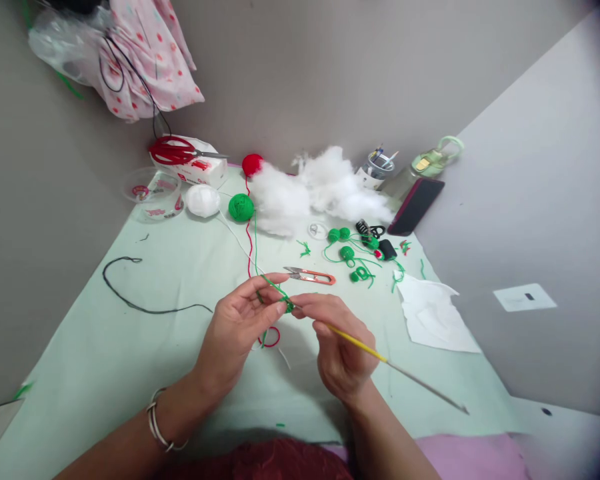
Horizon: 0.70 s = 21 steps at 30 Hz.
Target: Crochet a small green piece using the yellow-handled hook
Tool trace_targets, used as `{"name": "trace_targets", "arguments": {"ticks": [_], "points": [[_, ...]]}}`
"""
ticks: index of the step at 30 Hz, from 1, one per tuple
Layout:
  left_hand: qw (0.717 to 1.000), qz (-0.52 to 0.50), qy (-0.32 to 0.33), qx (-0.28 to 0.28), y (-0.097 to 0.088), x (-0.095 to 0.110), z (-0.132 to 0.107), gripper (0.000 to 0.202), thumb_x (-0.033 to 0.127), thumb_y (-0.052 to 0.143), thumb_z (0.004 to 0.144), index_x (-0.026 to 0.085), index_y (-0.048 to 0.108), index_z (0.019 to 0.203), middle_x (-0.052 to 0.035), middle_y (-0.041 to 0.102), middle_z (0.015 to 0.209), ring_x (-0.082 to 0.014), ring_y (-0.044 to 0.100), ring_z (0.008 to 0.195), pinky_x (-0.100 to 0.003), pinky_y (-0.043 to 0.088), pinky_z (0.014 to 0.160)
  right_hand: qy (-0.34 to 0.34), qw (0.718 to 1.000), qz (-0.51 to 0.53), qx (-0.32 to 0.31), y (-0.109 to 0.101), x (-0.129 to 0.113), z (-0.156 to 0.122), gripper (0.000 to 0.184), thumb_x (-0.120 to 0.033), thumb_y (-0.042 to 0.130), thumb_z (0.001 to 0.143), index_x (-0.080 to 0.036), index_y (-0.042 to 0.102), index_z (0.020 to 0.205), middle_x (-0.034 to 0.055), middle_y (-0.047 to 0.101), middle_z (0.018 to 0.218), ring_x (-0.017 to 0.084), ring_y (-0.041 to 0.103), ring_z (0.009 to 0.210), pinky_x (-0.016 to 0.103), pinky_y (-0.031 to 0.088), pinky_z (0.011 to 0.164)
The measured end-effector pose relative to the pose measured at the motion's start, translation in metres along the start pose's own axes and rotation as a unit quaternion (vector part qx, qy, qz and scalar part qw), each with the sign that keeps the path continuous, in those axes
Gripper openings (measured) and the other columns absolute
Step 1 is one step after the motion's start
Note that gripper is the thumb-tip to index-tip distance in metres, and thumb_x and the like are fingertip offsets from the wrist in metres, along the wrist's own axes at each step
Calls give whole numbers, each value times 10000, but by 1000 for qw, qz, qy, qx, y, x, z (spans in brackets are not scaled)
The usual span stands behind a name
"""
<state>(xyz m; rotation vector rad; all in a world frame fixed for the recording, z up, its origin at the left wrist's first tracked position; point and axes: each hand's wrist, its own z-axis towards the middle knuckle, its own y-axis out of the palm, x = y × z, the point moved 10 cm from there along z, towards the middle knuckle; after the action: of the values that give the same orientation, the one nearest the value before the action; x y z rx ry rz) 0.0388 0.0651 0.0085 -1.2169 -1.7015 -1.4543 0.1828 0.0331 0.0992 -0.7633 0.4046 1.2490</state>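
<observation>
A small green crochet piece [289, 306] is pinched between the thumb and fingers of my left hand [247, 317]. Green yarn [256, 243] runs over that hand's index finger and back to a green yarn ball [241, 207]. My right hand [343, 337] grips a crochet hook [357, 343] with a yellow handle; its near tip meets the green piece, and the long metal end points down to the right. Just beyond my fingers lie orange thread snips [313, 275]. Red yarn [270, 337] and a white strand lie beneath my hands.
At the back are a white yarn ball [203, 201], a red yarn ball [252, 165], white stuffing [325, 190], red scissors [175, 151] and a clear tub [155, 193]. Toward the right lie several small green crocheted pieces [347, 253], a phone [416, 206], a bottle [423, 163] and white paper [433, 312].
</observation>
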Motion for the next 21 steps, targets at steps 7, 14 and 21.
{"name": "trace_targets", "arguments": {"ticks": [7,14,21], "points": [[1000,-23,-7,6,2,0,0,298,247,861,845,273,823,1139,39,630,823,-100,577,736,-204,484,688,-98,974,-198,-53,14,-14,-12,398,-70,611,1001,-264,715,1332,105,808,1196,213,793,1054,317,676,830],[978,-145,-145,-47,18,-15,0,387,272,881,782,188,826,1155,-38,728,892,-157,628,790,-288,515,777,45,998,-39,12,-4,3,-5,324,-159,591,1044,-323,772,1258,66,817,1090,216,777,928,376,665,791],[996,-49,-59,-43,13,-3,0,378,277,866,821,241,809,1193,-27,739,910,-206,687,905,-337,502,868,203,961,175,69,2,39,-2,176,-324,665,1034,-265,829,1012,68,811,946,199,725,786,333,620,634]]}}
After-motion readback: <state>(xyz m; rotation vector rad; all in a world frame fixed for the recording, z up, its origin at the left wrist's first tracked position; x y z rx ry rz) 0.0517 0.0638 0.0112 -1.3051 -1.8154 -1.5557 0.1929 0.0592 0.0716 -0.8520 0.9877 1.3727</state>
